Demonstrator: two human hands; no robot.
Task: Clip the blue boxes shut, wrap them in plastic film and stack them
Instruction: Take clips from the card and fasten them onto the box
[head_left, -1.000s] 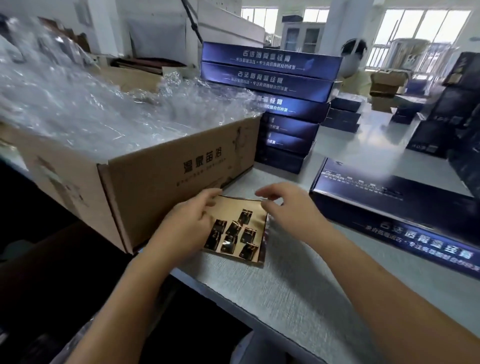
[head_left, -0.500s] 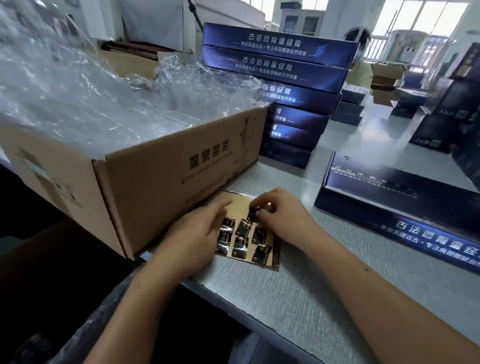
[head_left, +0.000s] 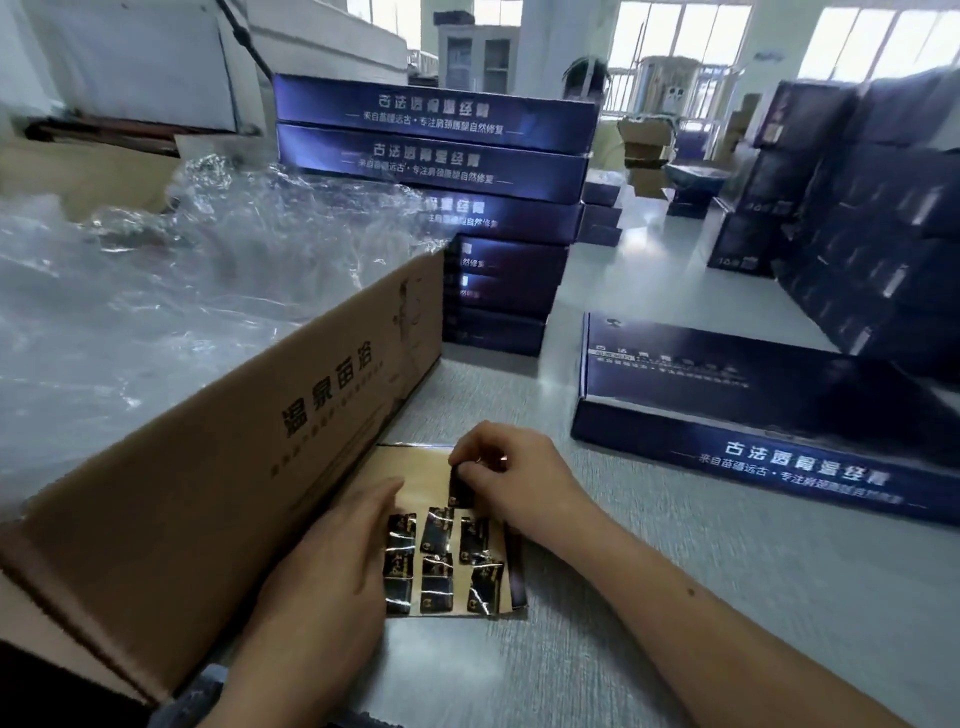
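Note:
A tan backing sheet (head_left: 415, 467) with several small black seal stickers (head_left: 437, 566) lies on the grey table in front of me. My left hand (head_left: 332, 561) presses flat on the sheet's left side. My right hand (head_left: 511, 478) pinches one black sticker (head_left: 460, 491) at the sheet's top and lifts its upper end. A single flat blue box (head_left: 753, 415) lies to the right. A stack of several blue boxes (head_left: 441, 171) stands behind the sheet.
A large cardboard carton (head_left: 218, 457) full of clear plastic film (head_left: 156, 291) sits at the left, touching the sheet's edge. More dark blue boxes (head_left: 862, 218) are piled at the right. A person (head_left: 584, 83) sits behind the stack. The table's front edge runs below my forearms.
My right hand came down onto the sheet, took hold of the top sticker and is peeling it up. My left hand slid flat onto the sheet's left side.

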